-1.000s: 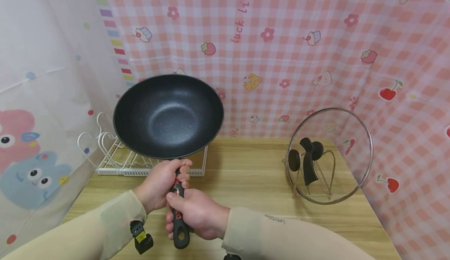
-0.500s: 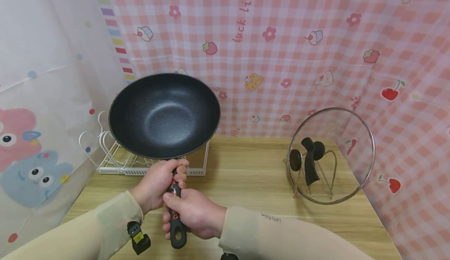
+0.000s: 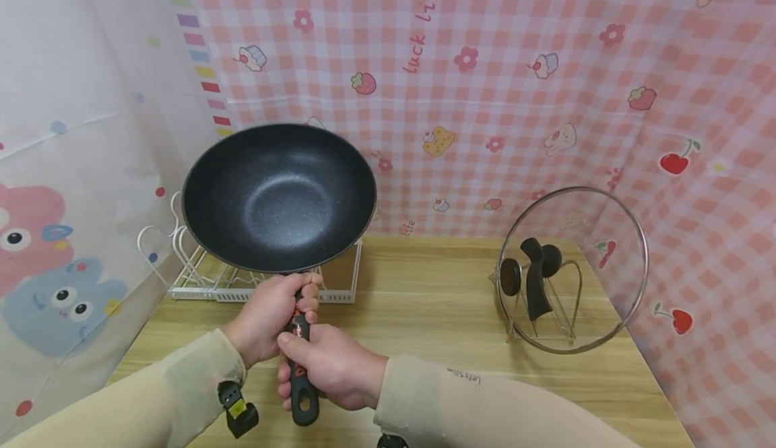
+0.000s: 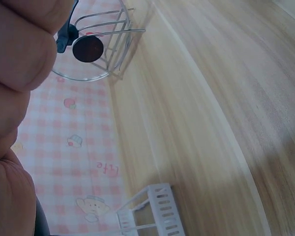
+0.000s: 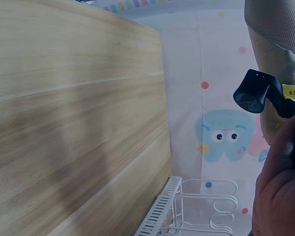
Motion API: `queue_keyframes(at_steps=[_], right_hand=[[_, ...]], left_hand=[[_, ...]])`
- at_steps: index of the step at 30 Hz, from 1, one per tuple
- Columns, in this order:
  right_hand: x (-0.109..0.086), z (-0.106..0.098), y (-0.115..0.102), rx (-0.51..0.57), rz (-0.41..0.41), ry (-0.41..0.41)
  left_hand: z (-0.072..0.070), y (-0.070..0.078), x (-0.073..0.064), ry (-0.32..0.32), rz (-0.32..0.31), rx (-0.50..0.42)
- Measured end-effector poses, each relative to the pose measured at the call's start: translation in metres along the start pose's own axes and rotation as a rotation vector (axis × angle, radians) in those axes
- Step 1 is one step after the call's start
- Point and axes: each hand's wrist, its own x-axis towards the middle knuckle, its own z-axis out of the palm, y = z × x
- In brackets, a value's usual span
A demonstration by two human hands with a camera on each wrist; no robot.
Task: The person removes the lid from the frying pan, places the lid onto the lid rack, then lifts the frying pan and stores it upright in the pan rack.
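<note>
Both hands grip the black handle (image 3: 301, 384) of a dark nonstick wok (image 3: 285, 199), which is tilted so its inside faces me. My left hand (image 3: 267, 313) wraps the handle close under the wok's rim. Lower down, my right hand (image 3: 336, 367) holds it with the thumb lying across the top, and the looped handle end sticks out below. Behind the wok, partly hidden by it, is a white wire dish rack (image 3: 230, 294) on the wooden table. Curled fingers (image 4: 19, 54) fill the left side of the left wrist view.
A glass lid (image 3: 630, 300) with a metal rim leans in a wire stand (image 3: 570, 300) at the right of the wooden table (image 3: 424, 286), its black knob and handle showing. A checked cloth (image 3: 388, 98) hangs behind, and a white patterned cloth (image 3: 73, 131) at the left.
The wok and both hands have shifted slightly left over the dish rack. The grip on the handle looks the same.
</note>
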Motion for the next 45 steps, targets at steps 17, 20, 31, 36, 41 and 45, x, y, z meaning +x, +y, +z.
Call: queue_keyframes(at_steps=[17, 20, 31, 36, 41, 45], right_hand=[[0.006, 0.001, 0.001, -0.034, -0.007, 0.0], [0.007, 0.001, 0.002, -0.039, -0.018, -0.011], [0.007, 0.004, 0.005, -0.123, -0.097, 0.022], [0.006, 0.004, 0.005, -0.205, -0.129, 0.039], [0.005, 0.003, 0.003, -0.291, -0.145, 0.034], [0.004, 0.002, 0.003, -0.373, -0.158, 0.043]], left_hand=[[-0.002, 0.002, -0.001, 0.079, 0.041, 0.013], [-0.002, 0.002, -0.001, 0.087, 0.052, 0.018], [-0.006, 0.003, -0.003, 0.129, 0.078, 0.008], [-0.007, 0.003, -0.002, 0.137, 0.078, 0.004], [-0.009, 0.003, -0.003, 0.142, 0.084, 0.005], [-0.011, 0.003, -0.003, 0.155, 0.085, 0.009]])
